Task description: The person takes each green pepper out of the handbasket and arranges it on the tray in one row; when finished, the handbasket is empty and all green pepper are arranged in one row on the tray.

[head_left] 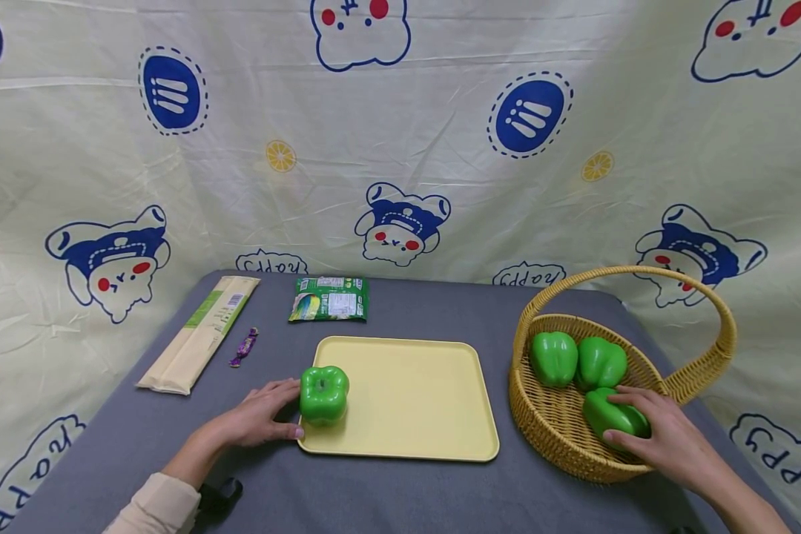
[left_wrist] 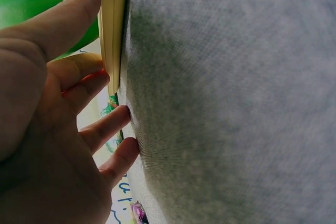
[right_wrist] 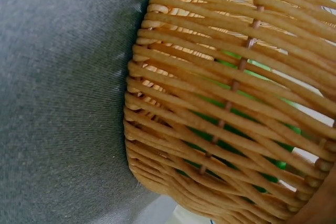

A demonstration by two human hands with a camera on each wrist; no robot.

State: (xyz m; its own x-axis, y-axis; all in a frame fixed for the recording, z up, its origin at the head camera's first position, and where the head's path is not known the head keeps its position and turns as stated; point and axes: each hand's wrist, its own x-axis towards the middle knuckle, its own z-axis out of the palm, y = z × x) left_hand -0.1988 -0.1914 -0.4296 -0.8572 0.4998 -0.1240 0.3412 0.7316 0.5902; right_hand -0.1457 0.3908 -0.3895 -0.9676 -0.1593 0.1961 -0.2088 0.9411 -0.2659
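A green bell pepper (head_left: 324,394) stands at the left end of a pale yellow tray (head_left: 414,400). My left hand (head_left: 263,415) is at the tray's left edge beside this pepper, thumb and fingers spread; in the left wrist view the thumb and fingertips rest against the tray rim. On the right is a woven basket (head_left: 541,437) with a tall handle. Inside it sit two green bell peppers (head_left: 554,359) (head_left: 601,363) and a third, nearer bell pepper (head_left: 614,414). My right hand (head_left: 667,437) reaches over the rim and holds that nearer pepper. The right wrist view shows mostly basket weave (right_wrist: 226,103).
Behind the tray lies a green snack packet (head_left: 329,300). To the left are a small purple wrapped candy (head_left: 244,348) and a long beige package (head_left: 203,334). A dark strap (head_left: 220,498) lies near the left wrist. Printed cloth (head_left: 400,148) hangs behind the grey table (head_left: 440,311).
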